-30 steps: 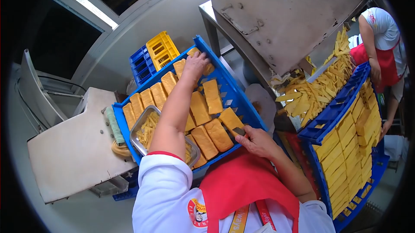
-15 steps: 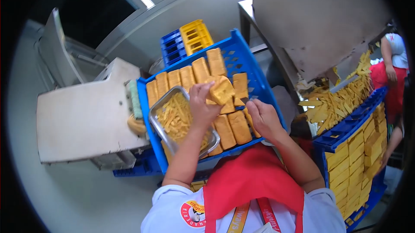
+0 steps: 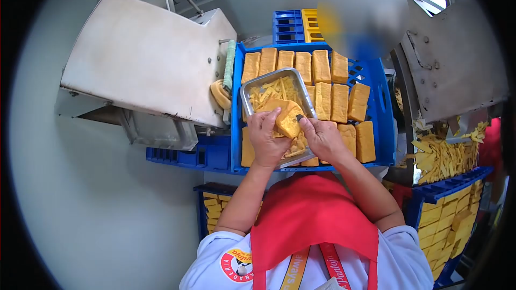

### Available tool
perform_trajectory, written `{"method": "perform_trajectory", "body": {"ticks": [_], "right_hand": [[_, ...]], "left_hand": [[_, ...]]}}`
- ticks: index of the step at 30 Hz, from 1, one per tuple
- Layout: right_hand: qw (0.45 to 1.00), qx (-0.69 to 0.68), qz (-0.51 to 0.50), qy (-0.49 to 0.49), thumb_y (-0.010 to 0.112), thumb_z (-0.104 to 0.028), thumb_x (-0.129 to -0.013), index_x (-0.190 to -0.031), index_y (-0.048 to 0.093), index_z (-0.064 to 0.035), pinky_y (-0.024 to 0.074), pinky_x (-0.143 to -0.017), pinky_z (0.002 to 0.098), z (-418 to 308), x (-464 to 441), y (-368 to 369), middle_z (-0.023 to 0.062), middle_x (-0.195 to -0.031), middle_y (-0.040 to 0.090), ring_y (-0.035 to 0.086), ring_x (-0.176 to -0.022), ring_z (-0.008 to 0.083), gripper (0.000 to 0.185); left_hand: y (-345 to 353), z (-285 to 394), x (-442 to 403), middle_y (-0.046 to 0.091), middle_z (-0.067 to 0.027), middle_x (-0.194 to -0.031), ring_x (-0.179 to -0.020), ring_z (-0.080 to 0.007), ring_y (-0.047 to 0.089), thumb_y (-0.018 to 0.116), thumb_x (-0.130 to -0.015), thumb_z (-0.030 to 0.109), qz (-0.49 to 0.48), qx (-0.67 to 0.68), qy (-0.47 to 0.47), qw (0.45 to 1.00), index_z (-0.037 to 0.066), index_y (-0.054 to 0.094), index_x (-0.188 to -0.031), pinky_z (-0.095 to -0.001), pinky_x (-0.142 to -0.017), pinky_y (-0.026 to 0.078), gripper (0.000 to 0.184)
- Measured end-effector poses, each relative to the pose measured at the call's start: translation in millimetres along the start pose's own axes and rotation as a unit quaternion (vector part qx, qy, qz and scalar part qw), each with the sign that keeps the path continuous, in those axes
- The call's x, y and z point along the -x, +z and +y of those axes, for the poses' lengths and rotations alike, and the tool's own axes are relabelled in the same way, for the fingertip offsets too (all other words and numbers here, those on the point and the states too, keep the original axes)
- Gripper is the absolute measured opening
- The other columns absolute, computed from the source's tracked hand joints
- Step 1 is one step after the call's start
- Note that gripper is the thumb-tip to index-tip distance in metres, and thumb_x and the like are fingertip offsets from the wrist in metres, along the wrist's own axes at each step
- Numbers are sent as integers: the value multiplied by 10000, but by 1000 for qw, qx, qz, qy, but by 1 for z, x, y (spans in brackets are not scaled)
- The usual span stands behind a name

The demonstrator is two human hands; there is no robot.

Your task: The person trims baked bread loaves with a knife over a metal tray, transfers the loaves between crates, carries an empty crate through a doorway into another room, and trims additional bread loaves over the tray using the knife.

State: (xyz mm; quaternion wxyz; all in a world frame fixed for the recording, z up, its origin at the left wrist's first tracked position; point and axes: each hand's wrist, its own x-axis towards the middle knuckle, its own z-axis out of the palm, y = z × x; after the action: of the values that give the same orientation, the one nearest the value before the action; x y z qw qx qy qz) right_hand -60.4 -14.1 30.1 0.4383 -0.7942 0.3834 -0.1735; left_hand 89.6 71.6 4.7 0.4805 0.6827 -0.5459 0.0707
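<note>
My left hand is wrapped round a yellow-brown loaf, held over a metal tray of thin yellow strips. Close by on the right, my right hand grips a small dark tool, probably a knife, with its tip against the loaf's end. Most of the tool is hidden by my fingers. Under the metal tray is a blue crate, in which several loaves lie in rows.
A white metal machine stands at the left, with a green cloth roll at its edge. Behind are blue and yellow crates. At the right are a heap of yellow strips and a stacked crate of loaves.
My left hand has picked up a loaf from the crate's far side and brought it over the metal tray. My right hand has moved in beside it with the tool. The view has turned left.
</note>
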Motion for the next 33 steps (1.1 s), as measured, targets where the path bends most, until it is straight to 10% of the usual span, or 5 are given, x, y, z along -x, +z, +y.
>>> {"method": "perform_trajectory", "body": {"ticks": [9,20,23,26,33], "right_hand": [[1000,0,16,-3,424,-474,-996,-776,674,34,480,-695,546,-9,2,32,290,-751,636,623,-771,479,607],[937,-262,-94,210,576,-586,-898,-696,623,72,470,-550,406,-12,-4,17,132,-528,509,546,-520,208,690],[991,-106,-5,85,572,-591,-896,-732,628,69,480,-589,405,14,-8,23,158,-572,553,592,-585,246,683],[995,-51,-18,88,503,-525,-954,-864,656,48,485,-651,426,31,-7,30,193,-699,637,639,-692,322,600],[998,-53,19,6,465,-425,-994,-921,663,-11,486,-667,464,6,5,34,228,-769,653,641,-746,408,465]], "left_hand": [[-21,-16,9,558,-72,-974,-921,-289,525,807,-540,147,18,-39,34,998,118,647,-1169,-410,-833,426,649],[-38,-31,2,576,-83,-976,-923,-300,538,835,-554,132,13,4,-10,1000,95,648,-1135,-412,-836,445,611],[-41,-38,0,611,-87,-1027,-931,-288,599,840,-656,132,-12,56,-57,997,85,624,-1148,-384,-839,502,539],[-43,-56,0,648,-91,-1142,-974,-225,685,695,-890,259,-8,545,-495,677,66,538,-1247,-336,-782,602,435],[-24,-61,15,692,-57,-1055,-850,-186,703,686,-886,309,20,700,-556,448,77,592,-1181,-312,-644,623,387]]}}
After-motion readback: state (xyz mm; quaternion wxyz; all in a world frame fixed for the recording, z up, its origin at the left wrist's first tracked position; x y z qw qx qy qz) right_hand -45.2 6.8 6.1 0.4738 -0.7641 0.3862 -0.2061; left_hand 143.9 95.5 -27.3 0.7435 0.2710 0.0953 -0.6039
